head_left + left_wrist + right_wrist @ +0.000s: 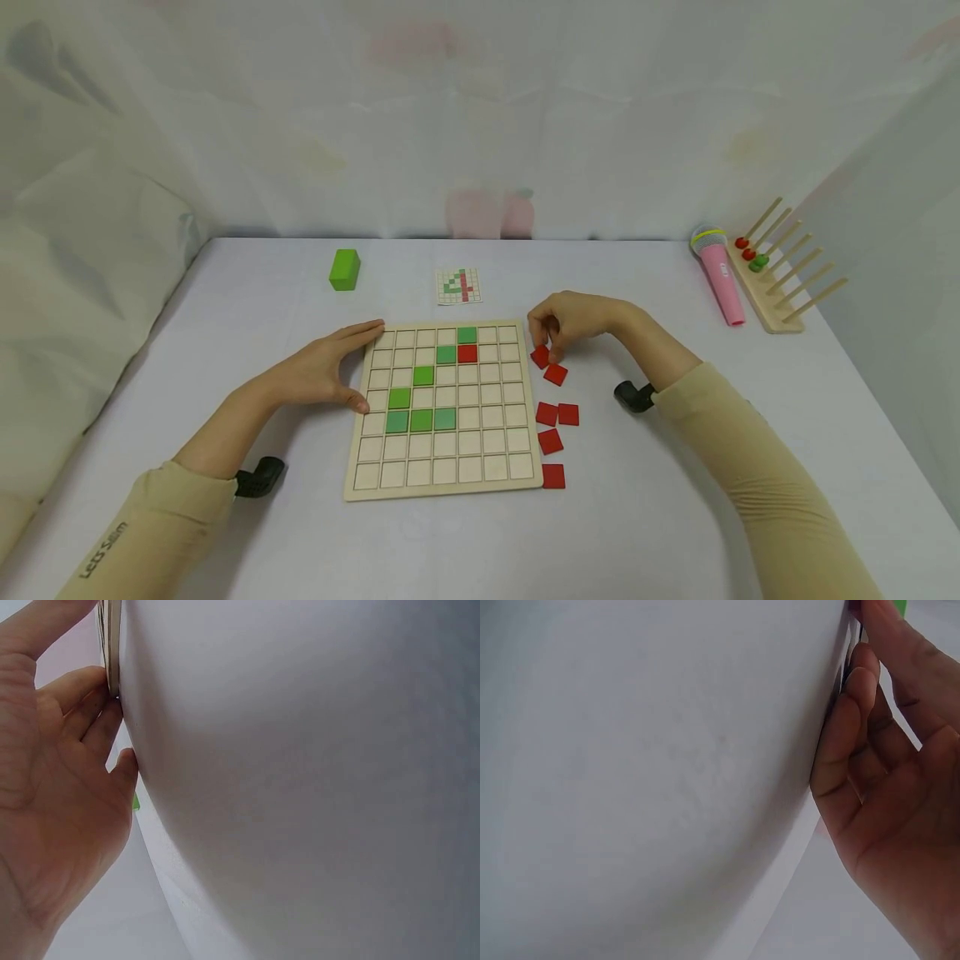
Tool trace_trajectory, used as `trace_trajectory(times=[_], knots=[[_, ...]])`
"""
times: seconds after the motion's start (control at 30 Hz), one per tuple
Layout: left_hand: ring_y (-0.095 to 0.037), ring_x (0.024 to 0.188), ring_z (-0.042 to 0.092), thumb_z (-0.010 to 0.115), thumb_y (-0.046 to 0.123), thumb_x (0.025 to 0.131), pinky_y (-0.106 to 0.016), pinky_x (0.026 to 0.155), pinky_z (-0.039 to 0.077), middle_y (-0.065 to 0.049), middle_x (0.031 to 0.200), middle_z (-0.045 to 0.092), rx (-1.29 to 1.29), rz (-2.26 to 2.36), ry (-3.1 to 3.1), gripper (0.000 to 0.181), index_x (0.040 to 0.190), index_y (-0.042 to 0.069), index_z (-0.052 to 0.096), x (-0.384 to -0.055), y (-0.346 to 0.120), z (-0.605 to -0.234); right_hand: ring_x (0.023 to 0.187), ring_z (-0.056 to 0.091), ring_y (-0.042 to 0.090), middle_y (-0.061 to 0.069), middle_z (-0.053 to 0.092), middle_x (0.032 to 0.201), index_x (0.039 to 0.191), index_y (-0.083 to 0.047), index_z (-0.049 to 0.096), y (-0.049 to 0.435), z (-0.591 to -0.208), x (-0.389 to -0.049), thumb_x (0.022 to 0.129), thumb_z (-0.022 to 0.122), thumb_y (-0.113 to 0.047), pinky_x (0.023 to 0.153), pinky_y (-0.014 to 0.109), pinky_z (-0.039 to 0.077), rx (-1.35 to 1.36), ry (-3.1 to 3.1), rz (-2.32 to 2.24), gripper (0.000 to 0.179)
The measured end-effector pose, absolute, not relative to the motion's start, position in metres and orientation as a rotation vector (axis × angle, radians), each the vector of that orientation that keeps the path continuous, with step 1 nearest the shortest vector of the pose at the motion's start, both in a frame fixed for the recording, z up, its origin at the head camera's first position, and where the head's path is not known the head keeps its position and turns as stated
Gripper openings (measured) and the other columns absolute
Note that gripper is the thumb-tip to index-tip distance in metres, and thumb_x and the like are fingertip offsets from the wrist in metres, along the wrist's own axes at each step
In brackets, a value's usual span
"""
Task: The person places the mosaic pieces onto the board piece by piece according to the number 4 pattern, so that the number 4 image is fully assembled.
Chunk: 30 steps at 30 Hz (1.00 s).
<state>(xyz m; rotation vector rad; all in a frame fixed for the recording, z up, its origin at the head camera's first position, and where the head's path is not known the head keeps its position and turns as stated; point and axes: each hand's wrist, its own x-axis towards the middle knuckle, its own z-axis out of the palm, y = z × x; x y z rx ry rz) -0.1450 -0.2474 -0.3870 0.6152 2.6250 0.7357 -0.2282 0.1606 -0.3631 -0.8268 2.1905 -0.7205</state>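
Note:
A wooden grid board (442,493) lies flat on the white table, with several green tiles (422,420) and one red tile (467,353) in its squares. Along its left edge rests my left hand (318,367), thumb and fingers spread and touching the rim; the left wrist view shows the fingers against the board's side (114,645). My right hand (573,321) is at the board's upper right, its thumb and fingers pinching a loose red square tile (539,357). Several more red tiles (551,441) lie along the board's right side.
A small pattern card (458,286) lies behind the board, left of it a green block (345,270). At the back right are a pink toy microphone (722,279) and a wooden peg rack (780,308) with red and green beads. A white cloth hangs behind the table.

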Motion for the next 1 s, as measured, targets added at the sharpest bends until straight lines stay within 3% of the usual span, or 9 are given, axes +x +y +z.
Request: trace_trajectory(times=[0.17, 0.5, 0.8, 1.0], knots=[[-0.038, 0.154, 0.018, 0.092, 0.046, 0.058, -0.061, 0.121, 0.023, -0.008, 0.167, 0.021, 0.617, 0.738, 2.624, 0.125, 0.158, 0.014, 0.025, -0.145, -0.248, -0.387, 0.069, 0.054, 0.015, 0.001, 0.061, 0.075, 0.084, -0.009, 0.065, 0.16, -0.36, -0.227, 0.077, 0.077, -0.003, 0.066, 0.026, 0.045, -0.81, 2.214, -0.705, 0.015], [-0.038, 0.154, 0.018, 0.092, 0.046, 0.058, -0.061, 0.121, 0.023, -0.008, 0.167, 0.021, 0.62, 0.747, 2.619, 0.125, 0.158, 0.013, 0.026, -0.146, -0.248, -0.388, 0.075, 0.058, 0.014, 0.003, 0.066, 0.079, 0.086, -0.008, 0.066, 0.16, -0.359, -0.231, 0.082, 0.07, -0.006, 0.073, 0.028, 0.048, -0.878, 2.229, -0.721, 0.006], [-0.04, 0.153, 0.019, 0.091, 0.047, 0.059, -0.062, 0.119, 0.023, -0.01, 0.166, 0.022, 0.63, 0.753, 2.624, 0.123, 0.157, 0.011, 0.027, -0.143, -0.247, -0.385, 0.086, 0.054, 0.018, 0.0, 0.064, 0.088, 0.104, -0.015, 0.074, 0.15, -0.346, -0.234, 0.087, 0.066, -0.005, 0.078, 0.03, 0.046, -0.961, 2.173, -0.77, 0.021], [-0.041, 0.153, 0.019, 0.091, 0.047, 0.06, -0.063, 0.119, 0.024, -0.012, 0.166, 0.023, 0.629, 0.75, 2.621, 0.122, 0.157, 0.011, 0.027, -0.141, -0.247, -0.382, 0.088, 0.055, 0.019, 0.002, 0.063, 0.09, 0.105, -0.016, 0.074, 0.137, -0.34, -0.232, 0.087, 0.066, -0.007, 0.079, 0.031, 0.046, -0.975, 2.145, -0.806, 0.021]])
